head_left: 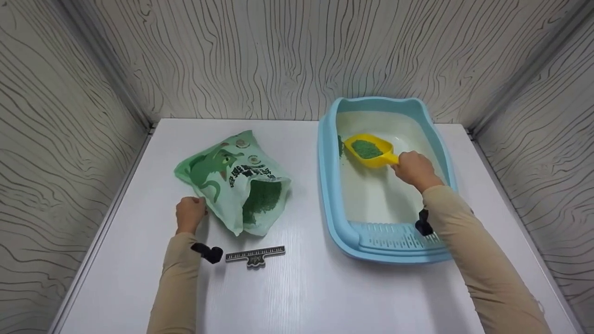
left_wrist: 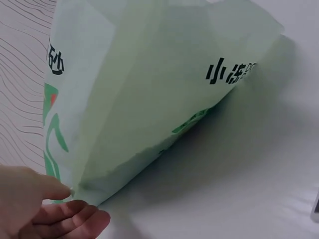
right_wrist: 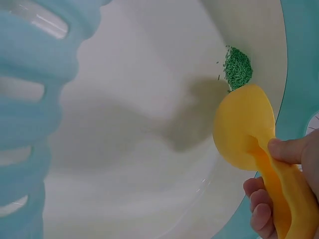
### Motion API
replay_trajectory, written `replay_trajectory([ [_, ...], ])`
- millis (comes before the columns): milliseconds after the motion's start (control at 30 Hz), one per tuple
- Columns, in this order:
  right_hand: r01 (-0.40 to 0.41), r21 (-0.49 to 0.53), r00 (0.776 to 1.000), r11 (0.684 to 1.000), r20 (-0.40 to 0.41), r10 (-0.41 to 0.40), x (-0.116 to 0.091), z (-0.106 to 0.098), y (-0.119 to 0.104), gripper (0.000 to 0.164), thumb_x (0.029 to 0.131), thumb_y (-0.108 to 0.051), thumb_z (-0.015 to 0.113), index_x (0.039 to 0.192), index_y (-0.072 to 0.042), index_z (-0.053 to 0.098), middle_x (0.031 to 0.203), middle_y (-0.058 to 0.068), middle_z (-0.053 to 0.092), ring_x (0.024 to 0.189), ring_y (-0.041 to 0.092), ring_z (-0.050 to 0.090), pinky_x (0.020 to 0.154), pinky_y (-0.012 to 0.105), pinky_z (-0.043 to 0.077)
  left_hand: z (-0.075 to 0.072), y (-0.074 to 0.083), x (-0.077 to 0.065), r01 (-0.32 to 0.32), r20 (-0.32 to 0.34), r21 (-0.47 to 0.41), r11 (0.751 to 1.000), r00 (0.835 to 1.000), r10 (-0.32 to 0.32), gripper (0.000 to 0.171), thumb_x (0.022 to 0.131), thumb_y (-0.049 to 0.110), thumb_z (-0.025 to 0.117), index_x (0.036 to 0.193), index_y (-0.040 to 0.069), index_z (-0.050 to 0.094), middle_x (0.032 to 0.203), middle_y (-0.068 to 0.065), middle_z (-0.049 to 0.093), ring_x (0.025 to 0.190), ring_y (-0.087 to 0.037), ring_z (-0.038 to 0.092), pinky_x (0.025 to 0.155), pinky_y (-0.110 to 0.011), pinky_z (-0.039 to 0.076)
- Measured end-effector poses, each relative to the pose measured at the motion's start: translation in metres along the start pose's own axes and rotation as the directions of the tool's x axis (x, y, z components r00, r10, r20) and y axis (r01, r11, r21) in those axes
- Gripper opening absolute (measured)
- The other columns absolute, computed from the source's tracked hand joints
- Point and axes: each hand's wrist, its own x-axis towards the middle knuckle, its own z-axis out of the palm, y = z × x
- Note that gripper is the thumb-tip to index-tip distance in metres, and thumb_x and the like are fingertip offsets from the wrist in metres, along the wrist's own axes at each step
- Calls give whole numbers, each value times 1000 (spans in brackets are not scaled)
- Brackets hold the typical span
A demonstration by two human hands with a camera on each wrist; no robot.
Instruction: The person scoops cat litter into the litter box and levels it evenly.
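In the head view, my right hand (head_left: 416, 169) grips the handle of a yellow scoop (head_left: 378, 161), held inside a blue litter box (head_left: 327, 195). Green cat litter (head_left: 366, 149) fills much of the scoop. A small heap of the same green pellets (right_wrist: 238, 68) lies on the box floor by its wall, just beyond the scoop's tip in the right wrist view. My left hand (head_left: 190, 214) pinches the lower left edge of a pale green litter bag (left_wrist: 134, 99), thumb against fingers. The bag lies on its side, its open mouth toward me, with green litter (head_left: 263, 198) inside.
A dark T-shaped piece with a patterned bar (head_left: 255, 253) lies on the white table (head_left: 297, 297) in front of the bag. The box has a slotted step (head_left: 390, 235) at its near end. Wood-patterned panels (head_left: 260, 55) stand behind and at both sides.
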Motion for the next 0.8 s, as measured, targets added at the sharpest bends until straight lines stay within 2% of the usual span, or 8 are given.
replay_trajectory([
  [67, 15, -22, 1000, 1000, -22, -15, 0, 1, -1, 32, 96, -20, 54, 100, 11, 60, 78, 19, 58, 69, 28, 50, 72, 42, 48, 1, -1, 2, 9, -7, -21, 1000, 1000, -9, 36, 91, 16, 44, 89, -8, 71, 75, -15, 73, 60, -12, 56, 56, -21, 39],
  [200, 35, -65, 997, 997, -64, -39, 0, 2, -3, 30, 94, -19, 56, 94, 10, 61, 77, 21, 60, 66, 27, 51, 68, 43, 48, 2, -3, 6, 70, 0, -111, 991, 997, -71, 37, 91, 18, 44, 96, -8, 70, 68, -7, 71, 62, -9, 54, 58, -21, 39],
  [333, 18, -64, 999, 998, -41, -21, 1, 1, -6, 31, 95, -20, 55, 97, 11, 61, 79, 20, 60, 68, 27, 50, 71, 42, 48, 3, -6, 11, 162, 46, -241, 957, 987, -156, 41, 92, 19, 45, 114, -10, 64, 66, 4, 64, 67, -6, 54, 64, -18, 41],
  [467, -6, -53, 1000, 999, -13, 5, 1, 1, -6, 31, 96, -20, 55, 100, 11, 61, 80, 19, 59, 69, 28, 50, 72, 41, 48, 5, -7, 15, 202, 81, -322, 925, 979, -186, 43, 93, 17, 45, 122, -11, 59, 68, 7, 59, 67, -4, 53, 65, -17, 42],
  [533, -16, -53, 1000, 998, -10, 15, 1, 1, -6, 31, 96, -20, 55, 101, 11, 60, 79, 18, 58, 69, 28, 50, 72, 40, 48, 5, -6, 16, 193, 75, -335, 922, 981, -178, 39, 92, 15, 46, 117, -11, 61, 66, 6, 58, 66, -4, 52, 64, -17, 42],
  [633, -20, -62, 1000, 998, -11, 19, 1, 1, -6, 31, 95, -19, 56, 101, 11, 61, 78, 18, 58, 69, 28, 50, 72, 40, 49, 5, -5, 16, 189, 63, -338, 922, 982, -178, 28, 89, 12, 46, 94, -7, 67, 60, 6, 55, 63, -8, 51, 61, -20, 42],
  [733, -14, -63, 1000, 998, -9, 14, 1, 1, -8, 31, 95, -19, 56, 102, 11, 60, 80, 19, 59, 70, 28, 50, 74, 41, 49, 5, -6, 16, 202, 58, -329, 923, 979, -193, 22, 87, 10, 45, 72, 4, 60, 56, 6, 51, 61, -11, 49, 60, -22, 41],
  [800, -12, -55, 1000, 998, -9, 12, 1, 1, -10, 31, 95, -19, 56, 103, 11, 60, 81, 19, 59, 70, 28, 50, 74, 41, 49, 4, -7, 16, 211, 65, -328, 921, 977, -201, 24, 87, 10, 44, 65, 9, 55, 54, 5, 49, 59, -12, 49, 59, -23, 40],
])
